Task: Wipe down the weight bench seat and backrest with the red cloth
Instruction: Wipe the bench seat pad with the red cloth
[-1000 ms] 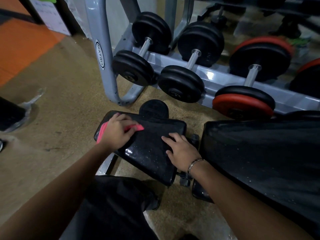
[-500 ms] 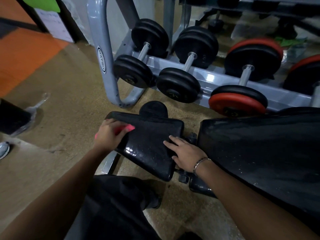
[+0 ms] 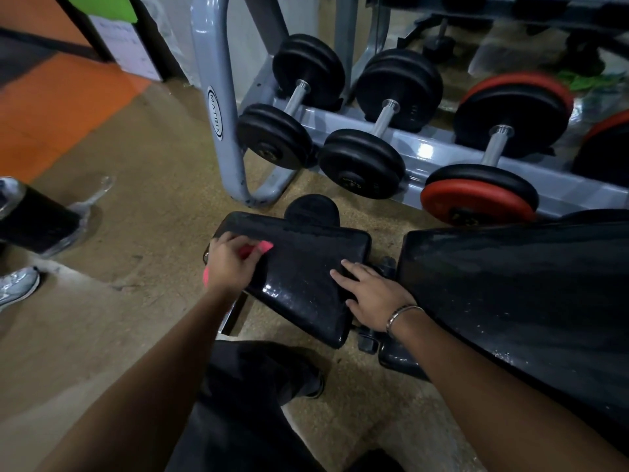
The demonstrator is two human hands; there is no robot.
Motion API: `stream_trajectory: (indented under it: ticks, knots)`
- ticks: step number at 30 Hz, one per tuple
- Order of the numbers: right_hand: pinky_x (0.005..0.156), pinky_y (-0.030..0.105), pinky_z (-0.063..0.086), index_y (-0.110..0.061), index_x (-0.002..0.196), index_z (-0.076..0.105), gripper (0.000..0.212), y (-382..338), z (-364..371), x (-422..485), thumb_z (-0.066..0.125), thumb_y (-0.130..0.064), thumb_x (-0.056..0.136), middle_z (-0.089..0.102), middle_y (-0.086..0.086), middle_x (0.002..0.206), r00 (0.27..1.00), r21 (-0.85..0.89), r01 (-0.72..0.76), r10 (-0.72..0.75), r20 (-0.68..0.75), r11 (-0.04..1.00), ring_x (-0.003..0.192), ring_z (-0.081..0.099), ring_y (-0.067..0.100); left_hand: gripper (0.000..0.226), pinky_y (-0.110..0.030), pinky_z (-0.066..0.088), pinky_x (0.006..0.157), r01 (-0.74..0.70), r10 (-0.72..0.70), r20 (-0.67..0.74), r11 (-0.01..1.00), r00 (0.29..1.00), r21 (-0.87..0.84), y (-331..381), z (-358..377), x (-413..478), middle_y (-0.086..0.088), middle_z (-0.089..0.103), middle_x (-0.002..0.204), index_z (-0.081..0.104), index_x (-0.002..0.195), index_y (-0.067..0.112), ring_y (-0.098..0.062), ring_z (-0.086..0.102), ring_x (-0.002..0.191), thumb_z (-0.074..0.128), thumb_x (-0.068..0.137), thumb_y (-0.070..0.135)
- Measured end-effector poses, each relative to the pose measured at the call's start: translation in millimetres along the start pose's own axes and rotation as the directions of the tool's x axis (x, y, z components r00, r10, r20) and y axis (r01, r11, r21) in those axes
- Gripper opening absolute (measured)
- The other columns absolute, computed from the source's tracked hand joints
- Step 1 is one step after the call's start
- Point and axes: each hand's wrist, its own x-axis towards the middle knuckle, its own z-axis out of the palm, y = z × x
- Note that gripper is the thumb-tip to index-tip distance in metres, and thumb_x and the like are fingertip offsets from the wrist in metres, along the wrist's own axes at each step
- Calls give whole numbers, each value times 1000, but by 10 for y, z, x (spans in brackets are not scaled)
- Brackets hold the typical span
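Note:
The black bench seat lies low in the middle of the view, shiny and wet. To its right is the wide black backrest. My left hand presses the red cloth on the seat's left end, fingers curled over it; only the cloth's edges show past the hand. My right hand rests flat on the seat's right edge, near the gap to the backrest, with a bracelet on its wrist.
A grey dumbbell rack stands right behind the bench, holding black dumbbells and a red-and-black dumbbell. My black-trousered leg is below the seat. Another person's shoe is at the left edge.
My left hand has slid the cloth leftward along the seat toward its left end. My right hand has stayed on the seat's right edge.

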Motion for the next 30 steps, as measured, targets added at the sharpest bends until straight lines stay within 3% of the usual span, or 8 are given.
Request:
stream_trajectory:
  ticks: [5,10,15,20,25,27,30]
  knots:
    - [113,43,44,-41,161,9,66,-1,22,-11,44,-33,106,-3,-9,171,1000,-7,3,-3,-8,1000,158,4,17,15,-34,40,88,-205,192,209,978,959,42,-136,-142,-40,16,56,101,76,105,39,-16,52,102,68,93,36]
    - [111,43,45,-40,161,10,65,-13,-2,-18,44,-33,105,-2,-10,171,1000,-13,2,-2,-17,1000,157,5,18,11,-43,50,90,6,-6,3,1000,1000,-19,95,-34,-13,10,68,96,78,98,29,-18,61,99,75,89,34]
    - [111,42,46,-41,161,9,66,-12,-17,-13,44,-34,106,-4,-11,171,1000,-9,-1,1,-6,1000,157,3,17,9,-37,51,87,-240,210,277,968,938,79,-69,-222,-41,15,68,95,76,96,31,-6,62,91,78,87,30]
    - [112,41,45,-41,161,8,66,-12,8,11,43,-34,106,-4,-10,171,1000,-9,2,-2,-23,1000,157,2,16,13,-35,52,75,-124,112,79,979,991,165,-16,-233,60,5,65,91,77,95,26,-18,63,82,76,85,18]
    - [112,41,45,-41,161,9,65,17,38,16,43,-35,105,-2,-11,171,999,11,6,-6,-37,1000,157,2,15,14,-23,41,74,-298,226,374,943,899,146,-31,-354,93,13,66,89,80,92,30,-13,64,88,85,80,24]
    - [109,40,48,-41,160,10,65,26,51,16,43,-35,104,-2,-11,170,999,12,6,-6,-43,1000,157,2,15,14,-28,43,74,-232,168,332,959,928,163,-52,-371,151,10,66,90,80,92,30,-13,63,87,84,81,24]
    - [106,39,51,-41,160,10,66,45,71,36,43,-35,104,0,-11,171,998,6,14,-14,-62,1000,157,3,15,11,-30,42,69,-148,131,104,973,986,177,-18,-275,117,8,62,88,78,93,27,-16,60,79,81,82,25]
